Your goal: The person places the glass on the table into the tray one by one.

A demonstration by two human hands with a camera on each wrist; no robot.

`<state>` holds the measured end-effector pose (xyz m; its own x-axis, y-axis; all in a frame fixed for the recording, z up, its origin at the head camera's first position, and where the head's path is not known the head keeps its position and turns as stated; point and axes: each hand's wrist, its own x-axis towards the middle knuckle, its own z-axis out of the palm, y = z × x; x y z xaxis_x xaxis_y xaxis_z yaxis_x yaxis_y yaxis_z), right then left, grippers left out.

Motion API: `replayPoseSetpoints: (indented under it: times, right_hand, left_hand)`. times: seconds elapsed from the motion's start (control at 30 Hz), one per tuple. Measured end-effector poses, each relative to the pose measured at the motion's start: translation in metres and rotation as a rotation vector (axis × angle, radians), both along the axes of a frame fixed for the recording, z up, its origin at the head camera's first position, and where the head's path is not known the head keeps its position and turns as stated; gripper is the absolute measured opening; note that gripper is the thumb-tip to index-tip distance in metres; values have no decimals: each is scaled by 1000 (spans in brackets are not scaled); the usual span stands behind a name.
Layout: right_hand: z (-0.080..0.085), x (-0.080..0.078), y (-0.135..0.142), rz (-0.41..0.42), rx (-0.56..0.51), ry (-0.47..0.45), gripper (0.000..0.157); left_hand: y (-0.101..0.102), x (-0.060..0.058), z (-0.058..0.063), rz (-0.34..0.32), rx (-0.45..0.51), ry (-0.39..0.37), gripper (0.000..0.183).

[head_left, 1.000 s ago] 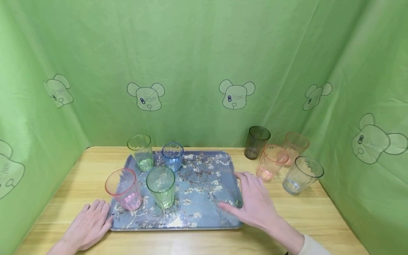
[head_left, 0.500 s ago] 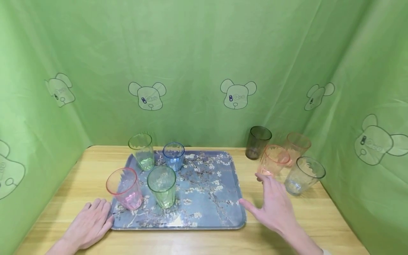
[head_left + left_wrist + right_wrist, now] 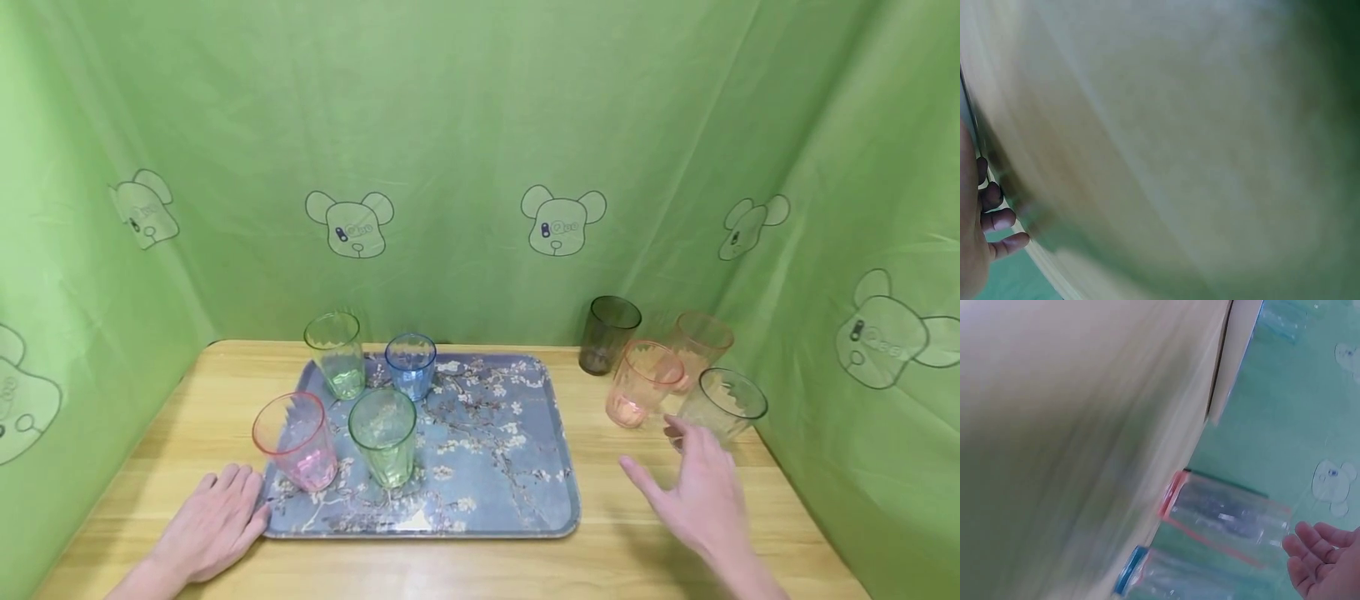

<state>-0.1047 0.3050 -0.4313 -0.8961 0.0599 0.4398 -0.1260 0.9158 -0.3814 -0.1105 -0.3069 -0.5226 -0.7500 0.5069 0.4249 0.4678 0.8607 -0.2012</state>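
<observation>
My left hand point(image 3: 210, 525) lies palm down on the table by the near left corner of a blue blossom-patterned tray point(image 3: 495, 492), fingers relaxed. My right hand point(image 3: 701, 492) hovers over the table right of the tray, thumb spread from the fingers and holding nothing. Its fingertips overlap the lower part of a clear glass point(image 3: 738, 414) in the head view; whether they touch cannot be told. Close by stands an orange-pink glass point(image 3: 633, 392), which also shows in the right wrist view ahead of the fingers point(image 3: 1313, 547).
On the tray stand a pink glass point(image 3: 307, 462), a green glass point(image 3: 390, 458), a yellow-green glass point(image 3: 341, 371) and a blue glass point(image 3: 411, 375). Behind, at the right, are a dark grey glass point(image 3: 603, 342) and a second orange-pink glass point(image 3: 705, 350). Green cloth point(image 3: 450, 275) walls the table.
My right hand has left the tray's right edge and moved right, across the table to the clear glass. The tray's right side has come into full view. The left hand stays put.
</observation>
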Motion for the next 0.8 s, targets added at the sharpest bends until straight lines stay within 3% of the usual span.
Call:
replayPoseSetpoints:
  times: [0.17,0.43,0.8]
  right_hand:
    - [-3,5,18,-63,-22,-47,82]
    - [-10,8,46,-194,-24,-212,96]
    - [-10,8,75,-285,-19,-237,103]
  left_hand:
    - [0,0,0,3,-2,-5,25]
    - [0,1,0,10,-9,-11,25]
    - [1,1,3,8,-3,-15,25]
